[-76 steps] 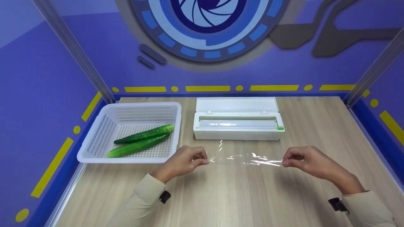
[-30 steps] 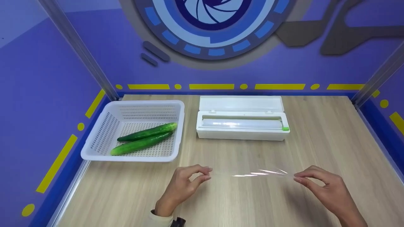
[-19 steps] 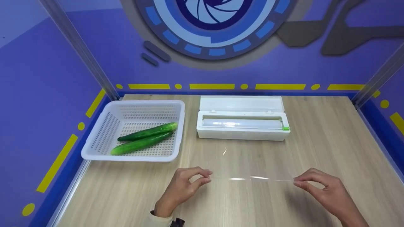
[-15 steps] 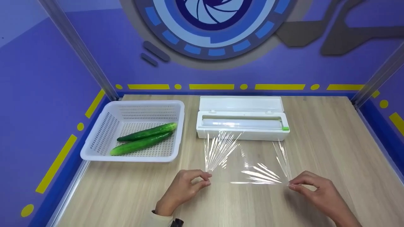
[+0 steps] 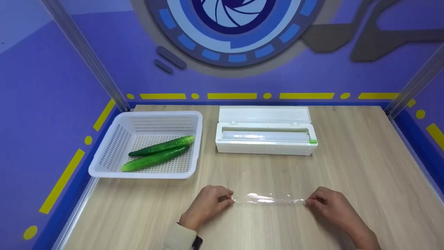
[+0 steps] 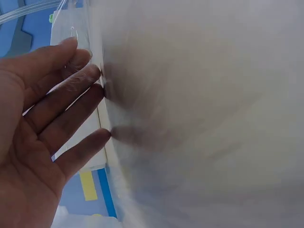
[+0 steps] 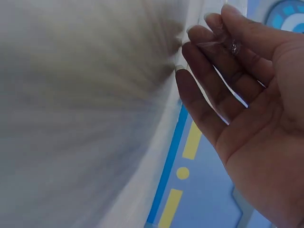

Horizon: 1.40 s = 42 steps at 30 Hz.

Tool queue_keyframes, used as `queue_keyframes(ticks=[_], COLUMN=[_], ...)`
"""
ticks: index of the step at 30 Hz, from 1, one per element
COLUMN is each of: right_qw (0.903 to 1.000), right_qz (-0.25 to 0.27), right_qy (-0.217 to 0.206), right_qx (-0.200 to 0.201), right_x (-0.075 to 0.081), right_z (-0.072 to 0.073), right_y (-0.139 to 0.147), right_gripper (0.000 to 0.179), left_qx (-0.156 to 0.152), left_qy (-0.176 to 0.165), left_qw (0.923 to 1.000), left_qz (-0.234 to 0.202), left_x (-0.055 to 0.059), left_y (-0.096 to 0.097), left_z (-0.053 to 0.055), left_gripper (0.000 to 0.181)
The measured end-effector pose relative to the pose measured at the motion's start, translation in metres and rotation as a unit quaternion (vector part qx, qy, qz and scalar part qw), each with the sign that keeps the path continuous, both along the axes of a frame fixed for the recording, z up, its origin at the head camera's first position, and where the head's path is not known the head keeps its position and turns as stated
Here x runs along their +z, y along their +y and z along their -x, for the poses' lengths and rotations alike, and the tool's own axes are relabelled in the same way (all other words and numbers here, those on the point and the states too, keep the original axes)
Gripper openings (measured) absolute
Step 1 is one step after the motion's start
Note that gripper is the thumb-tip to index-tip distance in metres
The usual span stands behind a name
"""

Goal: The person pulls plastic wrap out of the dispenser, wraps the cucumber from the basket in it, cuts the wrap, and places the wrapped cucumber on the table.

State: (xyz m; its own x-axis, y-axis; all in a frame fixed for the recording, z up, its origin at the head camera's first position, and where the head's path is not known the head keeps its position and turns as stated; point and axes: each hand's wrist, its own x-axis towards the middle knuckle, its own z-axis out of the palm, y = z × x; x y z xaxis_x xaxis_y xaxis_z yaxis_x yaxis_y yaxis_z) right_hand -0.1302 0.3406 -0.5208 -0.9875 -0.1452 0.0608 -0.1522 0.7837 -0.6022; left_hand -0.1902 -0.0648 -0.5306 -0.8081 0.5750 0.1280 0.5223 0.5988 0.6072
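A thin sheet of clear cling film [image 5: 260,198] spans between my two hands in the head view, showing mostly as bright glints. My left hand [image 5: 208,203] pinches its near left corner between thumb and index finger. On the other side, my right hand [image 5: 333,205] pinches the near right corner; a crumpled bit of film shows by its fingertips in the right wrist view. Behind the hands stands a white cling film box [image 5: 265,149] with its lid raised. A roll of film [image 5: 265,135] lies inside, and a green slider [image 5: 313,141] sits at the box's right end.
At the left, a white perforated basket [image 5: 93,170] contains two cucumbers [image 5: 156,159]. The wooden tabletop [image 5: 367,163] is bounded by blue panels at the back and both sides.
Both hands have drawn the film nearer the front of the table and farther from the box. During the last half second, the right hand has shifted left, bringing the hands closer together.
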Motion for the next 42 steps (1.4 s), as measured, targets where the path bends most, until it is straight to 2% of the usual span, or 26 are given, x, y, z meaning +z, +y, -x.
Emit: queue_keyframes(ticks=[5,8,12,16,19,24,30,33,38,42], right_qw=[0.9999,0.9998,0.9996,0.9987,0.9980,0.9982,0.9992,0.9993,0.9993,0.9993], right_qz=[0.008,0.012,-0.004,-0.022,-0.038,-0.051,-0.029,-0.014,0.009,0.012], right_qy=[-0.010,-0.014,-0.026,-0.046,-0.050,-0.025,0.004,0.012,0.005,-0.017], right_qx=[-0.003,0.001,0.005,0.003,0.007,0.020,0.028,0.032,0.035,0.030], right_x=[0.001,0.001,0.001,0.000,-0.001,-0.003,-0.006,-0.007,-0.007,-0.008], right_z=[0.004,0.005,0.008,0.011,0.011,0.010,0.010,0.009,0.009,0.010], right_y=[-0.001,-0.002,-0.005,-0.007,-0.008,-0.007,-0.003,-0.001,0.002,0.006], right_gripper=[0.016,0.017,0.019,0.021,0.020,0.023,0.024,0.025,0.045,0.063], left_qx=[0.013,0.022,0.039,0.051,0.046,0.021,0.011,0.012,0.013,0.017], left_qy=[0.006,0.024,0.041,0.039,0.036,0.043,0.025,0.027,0.044,0.057], left_qw=[0.9999,0.9995,0.9984,0.9979,0.9982,0.9986,0.9996,0.9995,0.9988,0.9978], left_qz=[0.005,0.001,0.002,0.008,0.011,0.021,0.007,0.004,0.018,0.028], left_x=[-0.001,-0.002,-0.002,-0.002,-0.001,-0.001,-0.002,-0.003,-0.005,-0.006], left_y=[0.004,0.008,0.012,0.014,0.015,0.013,0.010,0.010,0.010,0.011], left_z=[0.003,0.005,0.007,0.008,0.008,0.010,0.012,0.012,0.012,0.011], left_gripper=[0.019,0.020,0.019,0.019,0.018,0.020,0.015,0.021,0.041,0.047])
